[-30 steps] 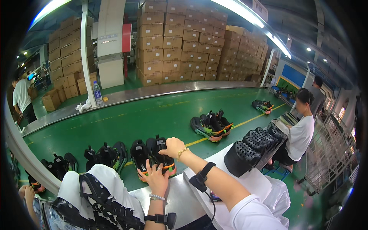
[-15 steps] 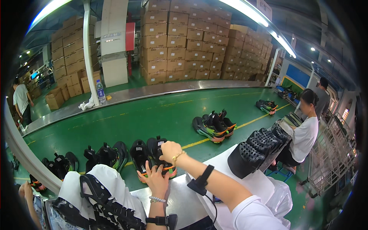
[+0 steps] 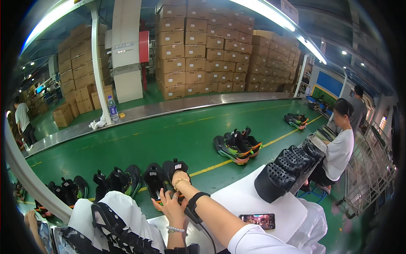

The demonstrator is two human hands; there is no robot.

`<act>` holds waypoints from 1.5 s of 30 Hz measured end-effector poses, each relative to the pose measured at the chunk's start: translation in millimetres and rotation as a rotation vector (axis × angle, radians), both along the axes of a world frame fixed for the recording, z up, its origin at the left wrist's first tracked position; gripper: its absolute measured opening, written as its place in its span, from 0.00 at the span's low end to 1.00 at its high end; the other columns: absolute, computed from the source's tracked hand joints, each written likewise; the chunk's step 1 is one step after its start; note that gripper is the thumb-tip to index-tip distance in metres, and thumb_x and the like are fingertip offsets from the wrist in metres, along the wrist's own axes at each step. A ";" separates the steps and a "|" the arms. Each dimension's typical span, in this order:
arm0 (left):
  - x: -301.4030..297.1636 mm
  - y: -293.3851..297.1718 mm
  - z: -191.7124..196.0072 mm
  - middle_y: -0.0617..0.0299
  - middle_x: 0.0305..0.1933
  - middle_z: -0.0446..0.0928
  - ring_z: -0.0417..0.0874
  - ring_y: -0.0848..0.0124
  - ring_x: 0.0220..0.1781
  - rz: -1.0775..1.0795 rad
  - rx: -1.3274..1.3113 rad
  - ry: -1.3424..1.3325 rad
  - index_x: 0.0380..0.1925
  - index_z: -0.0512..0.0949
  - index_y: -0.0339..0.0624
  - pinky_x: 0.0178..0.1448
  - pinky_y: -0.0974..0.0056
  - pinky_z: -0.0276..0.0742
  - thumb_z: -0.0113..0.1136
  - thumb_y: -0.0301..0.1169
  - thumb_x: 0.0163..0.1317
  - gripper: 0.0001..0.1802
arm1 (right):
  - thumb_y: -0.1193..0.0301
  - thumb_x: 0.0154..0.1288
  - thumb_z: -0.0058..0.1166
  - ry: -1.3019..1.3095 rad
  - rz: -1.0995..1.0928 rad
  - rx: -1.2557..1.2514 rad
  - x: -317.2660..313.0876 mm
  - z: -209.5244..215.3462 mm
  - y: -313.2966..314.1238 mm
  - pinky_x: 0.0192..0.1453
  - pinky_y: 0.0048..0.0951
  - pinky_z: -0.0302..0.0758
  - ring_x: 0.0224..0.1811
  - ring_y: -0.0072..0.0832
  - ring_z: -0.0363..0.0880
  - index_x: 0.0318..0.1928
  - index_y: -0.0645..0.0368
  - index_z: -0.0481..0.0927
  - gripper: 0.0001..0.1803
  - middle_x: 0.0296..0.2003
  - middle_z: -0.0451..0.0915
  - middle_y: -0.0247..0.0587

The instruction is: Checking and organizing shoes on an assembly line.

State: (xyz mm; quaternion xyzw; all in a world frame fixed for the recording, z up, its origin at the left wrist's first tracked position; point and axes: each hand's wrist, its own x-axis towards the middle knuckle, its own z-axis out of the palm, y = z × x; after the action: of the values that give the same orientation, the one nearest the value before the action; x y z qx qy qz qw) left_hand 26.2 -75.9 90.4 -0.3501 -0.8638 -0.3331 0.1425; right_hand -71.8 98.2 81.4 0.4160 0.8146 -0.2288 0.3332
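At the left end of the green belt [image 3: 169, 139], a pair of black shoes [image 3: 67, 190] rests on it, and another black pair [image 3: 114, 182] follows. Against the belt's near edge, black openwork shoes [image 3: 116, 220] are packed with white paper [image 3: 122, 207]; by its far edge stands a clear bottle [image 3: 112, 109], its fill too small to judge.

On the belt's near side, left of its middle, two shoes stand side by side, upright, openings up. Their long axes run roughly across the belt, coloured sole ends toward its near edge; the toe direction is unclear. The left hand [image 3: 171, 207] is spread, fingers apart, touching the near end of the left shoe [image 3: 153, 178]. The right hand [image 3: 179, 178] dips into the opening of the right shoe [image 3: 170, 167]; its fingers are hidden, so whether they grip cannot be told.

Beyond the belt, cardboard boxes [image 3: 196, 51] are stacked, their contents hidden. Farther right on the belt sits another pair [image 3: 237, 146]; at its near edge, perforated black clogs [image 3: 275, 180] line a white-topped table [image 3: 232, 199].
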 end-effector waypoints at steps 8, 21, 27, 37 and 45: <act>-9.2 -36.7 -8.0 0.45 0.70 0.43 0.46 0.49 0.72 0.138 0.287 -0.031 0.59 0.62 0.46 0.70 0.43 0.40 0.66 0.29 0.42 0.40 | 0.58 0.53 0.57 1.018 0.150 0.446 89.8 43.1 -88.9 0.49 0.39 0.75 0.47 0.47 0.75 0.41 0.59 0.80 0.20 0.36 0.79 0.52; 18.1 -69.1 -49.0 0.47 0.57 0.59 0.71 0.54 0.51 0.256 0.600 -0.296 0.26 0.65 0.35 0.52 0.62 0.69 0.51 0.14 0.43 0.10 | 0.64 0.56 0.51 0.800 0.526 0.636 191.0 5.0 -151.9 0.69 0.45 0.50 0.70 0.50 0.47 0.54 0.53 0.74 0.23 0.63 0.56 0.66; 31.8 -75.5 -52.0 0.47 0.59 0.58 0.72 0.55 0.51 0.227 0.689 -0.406 0.25 0.66 0.34 0.47 0.62 0.70 0.50 0.13 0.43 0.09 | 0.62 0.53 0.55 0.842 0.538 0.718 203.4 -19.9 -164.4 0.70 0.43 0.49 0.70 0.51 0.46 0.57 0.60 0.69 0.31 0.64 0.51 0.68; 20.2 -48.9 -42.1 0.48 0.62 0.57 0.71 0.59 0.54 0.148 0.723 -0.450 0.32 0.67 0.36 0.53 0.63 0.69 0.51 0.13 0.45 0.13 | 0.60 0.53 0.58 0.863 0.386 0.453 192.7 13.1 -131.8 0.67 0.49 0.54 0.68 0.56 0.48 0.57 0.61 0.67 0.33 0.64 0.51 0.65; -8.7 -16.6 -6.6 0.48 0.70 0.47 0.46 0.46 0.71 0.233 0.437 -0.048 0.58 0.62 0.46 0.67 0.39 0.47 0.61 0.35 0.51 0.33 | 0.59 0.55 0.54 0.884 0.779 0.052 250.4 106.9 -138.0 0.48 0.41 0.73 0.45 0.47 0.75 0.48 0.61 0.74 0.23 0.42 0.77 0.56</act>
State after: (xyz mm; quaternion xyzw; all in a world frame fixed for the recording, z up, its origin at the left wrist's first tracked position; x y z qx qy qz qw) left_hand 17.5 -92.6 83.8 -0.2010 -0.8088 -0.5016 0.2318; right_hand 178.6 -39.8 188.3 -0.0405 0.9743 -0.2212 0.0113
